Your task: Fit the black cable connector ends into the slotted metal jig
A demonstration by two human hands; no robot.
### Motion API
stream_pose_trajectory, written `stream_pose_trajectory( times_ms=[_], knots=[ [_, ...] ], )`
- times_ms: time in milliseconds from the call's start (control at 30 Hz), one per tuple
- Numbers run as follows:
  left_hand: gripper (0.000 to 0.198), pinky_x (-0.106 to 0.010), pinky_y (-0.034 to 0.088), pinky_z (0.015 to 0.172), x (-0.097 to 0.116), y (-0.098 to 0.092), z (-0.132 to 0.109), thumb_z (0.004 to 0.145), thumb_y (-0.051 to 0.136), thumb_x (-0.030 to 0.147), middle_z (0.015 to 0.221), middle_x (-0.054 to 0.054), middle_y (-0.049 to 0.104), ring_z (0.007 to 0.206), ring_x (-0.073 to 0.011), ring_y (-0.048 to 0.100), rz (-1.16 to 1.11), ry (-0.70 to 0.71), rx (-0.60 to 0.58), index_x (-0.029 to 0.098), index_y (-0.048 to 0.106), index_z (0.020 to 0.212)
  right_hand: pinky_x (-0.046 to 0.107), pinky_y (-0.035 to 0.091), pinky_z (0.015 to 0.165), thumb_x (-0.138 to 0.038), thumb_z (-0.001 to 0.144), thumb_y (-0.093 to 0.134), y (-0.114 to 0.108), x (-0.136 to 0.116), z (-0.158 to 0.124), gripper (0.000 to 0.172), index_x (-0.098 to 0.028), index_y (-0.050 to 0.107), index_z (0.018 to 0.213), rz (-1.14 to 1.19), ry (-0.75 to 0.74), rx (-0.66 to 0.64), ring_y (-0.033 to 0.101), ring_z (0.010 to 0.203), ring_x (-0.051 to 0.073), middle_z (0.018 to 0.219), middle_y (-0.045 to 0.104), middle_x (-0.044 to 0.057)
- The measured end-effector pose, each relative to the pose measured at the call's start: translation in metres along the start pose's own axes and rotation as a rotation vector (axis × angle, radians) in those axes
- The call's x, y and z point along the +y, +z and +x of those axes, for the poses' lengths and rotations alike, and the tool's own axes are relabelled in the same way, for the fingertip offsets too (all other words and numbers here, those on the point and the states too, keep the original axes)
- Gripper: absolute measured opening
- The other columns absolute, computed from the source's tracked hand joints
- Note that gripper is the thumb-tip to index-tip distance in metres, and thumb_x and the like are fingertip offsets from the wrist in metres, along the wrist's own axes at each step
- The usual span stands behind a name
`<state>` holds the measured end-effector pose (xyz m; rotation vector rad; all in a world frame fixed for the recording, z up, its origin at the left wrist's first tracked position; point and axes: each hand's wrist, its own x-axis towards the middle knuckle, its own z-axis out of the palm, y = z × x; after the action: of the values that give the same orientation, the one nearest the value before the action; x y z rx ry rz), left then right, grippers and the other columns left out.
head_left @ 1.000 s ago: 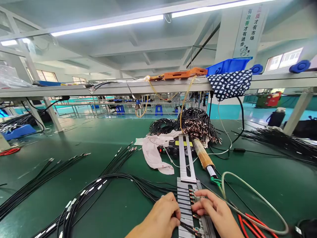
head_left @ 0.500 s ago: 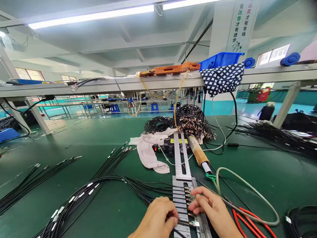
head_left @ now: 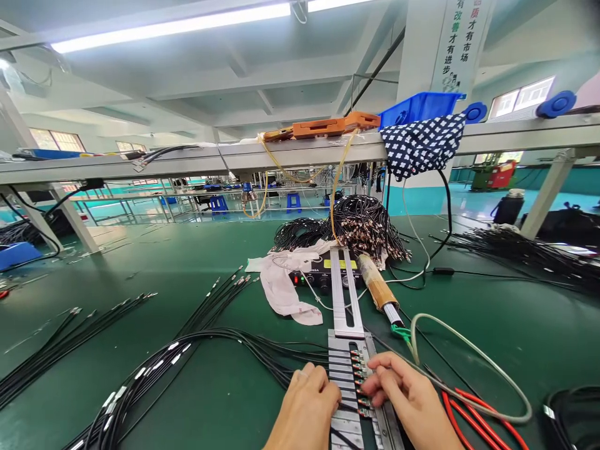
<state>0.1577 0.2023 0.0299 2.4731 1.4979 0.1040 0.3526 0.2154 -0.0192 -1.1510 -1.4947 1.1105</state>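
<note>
A slotted metal fixture (head_left: pixel 338 356) lies on the green table, with several black cables (head_left: pixel 262 350) laid side by side across it from the left. Their small metal-tipped ends (head_left: pixel 358 369) line up along its right side. My left hand (head_left: pixel 307 400) is at the fixture's left edge, fingers curled round a black cable that comes out toward the right; its fingertips are partly hidden. My right hand (head_left: pixel 403 394) is beside the cable ends, its loosely bent fingers apart and the fingertips close to the lower ends. Nothing shows in its grasp.
Behind the fixture stand a black control box (head_left: pixel 323 282), a white cloth (head_left: pixel 285 294) and a heap of cables (head_left: pixel 365 225). A tape-wrapped tool (head_left: pixel 377 284) with a pale cord and red tubes (head_left: pixel 478 419) lie right. More cable bundles (head_left: pixel 70 337) are left; a shelf rail (head_left: pixel 187 161) crosses above.
The lowest visible cable end sits slightly farther up and left, closer to the others. My left hand has shifted slightly up and right, and its fingers are turned more downward. The right hand stays close by.
</note>
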Motion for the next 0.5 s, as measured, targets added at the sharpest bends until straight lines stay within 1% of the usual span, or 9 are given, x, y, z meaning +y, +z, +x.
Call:
stream_pose_trajectory(
  times_ms=[133, 200, 267, 333, 400, 500],
  knots=[
    [0.007, -0.041, 0.036, 0.081, -0.001, 0.006, 0.000, 0.086, 0.045, 0.016, 0.101, -0.009, 0.050, 0.090, -0.0236, 0.043, 0.041, 0.007, -0.001, 0.014, 0.051, 0.088, 0.025, 0.048, 0.067, -0.058, 0.093, 0.038, -0.005, 0.001, 0.000, 0.045, -0.015, 0.050, 0.102, -0.021, -0.016, 0.038, 0.060, 0.066, 0.016, 0.081, 0.065, 0.007],
    [0.006, -0.041, 0.037, 0.080, -0.003, 0.010, 0.001, 0.086, 0.047, 0.017, 0.099, -0.009, 0.050, 0.089, -0.0233, 0.043, 0.032, 0.033, 0.029, 0.014, 0.052, 0.088, 0.024, 0.049, 0.066, -0.057, 0.093, 0.039, -0.007, 0.001, 0.000, 0.044, -0.016, 0.051, 0.101, -0.046, -0.036, 0.056, 0.061, 0.066, 0.016, 0.081, 0.065, 0.007],
    [0.007, -0.040, 0.038, 0.078, -0.004, 0.014, 0.003, 0.084, 0.052, 0.020, 0.096, -0.008, 0.050, 0.087, -0.0230, 0.043, 0.016, 0.067, 0.056, 0.015, 0.052, 0.088, 0.023, 0.050, 0.066, -0.055, 0.094, 0.039, -0.008, 0.000, -0.001, 0.042, -0.016, 0.052, 0.101, -0.091, -0.055, 0.074, 0.061, 0.067, 0.015, 0.082, 0.066, 0.007],
    [0.007, -0.038, 0.038, 0.077, -0.005, 0.016, 0.005, 0.082, 0.055, 0.018, 0.094, -0.008, 0.051, 0.086, -0.0227, 0.044, -0.010, 0.085, 0.073, 0.015, 0.054, 0.088, 0.021, 0.051, 0.064, -0.053, 0.094, 0.039, -0.008, -0.001, -0.004, 0.039, -0.017, 0.054, 0.101, -0.146, -0.086, 0.090, 0.062, 0.067, 0.015, 0.082, 0.066, 0.006],
    [0.006, -0.037, 0.039, 0.077, -0.007, 0.015, 0.005, 0.083, 0.052, 0.011, 0.092, -0.007, 0.053, 0.085, -0.0215, 0.046, -0.089, 0.095, 0.104, 0.014, 0.055, 0.085, 0.020, 0.051, 0.065, -0.048, 0.095, 0.040, -0.007, -0.004, -0.007, 0.033, -0.019, 0.055, 0.100, -0.227, -0.153, 0.107, 0.063, 0.069, 0.014, 0.082, 0.067, 0.004],
    [0.015, -0.034, 0.040, 0.081, -0.008, 0.013, 0.003, 0.081, 0.049, 0.001, 0.088, -0.005, 0.056, 0.084, -0.0178, 0.049, -0.290, 0.114, 0.166, 0.014, 0.056, 0.082, 0.016, 0.050, 0.066, -0.035, 0.097, 0.041, -0.006, -0.011, -0.011, 0.017, -0.023, 0.053, 0.102, -0.414, -0.339, 0.125, 0.065, 0.071, 0.011, 0.082, 0.067, -0.002]
  ],
)
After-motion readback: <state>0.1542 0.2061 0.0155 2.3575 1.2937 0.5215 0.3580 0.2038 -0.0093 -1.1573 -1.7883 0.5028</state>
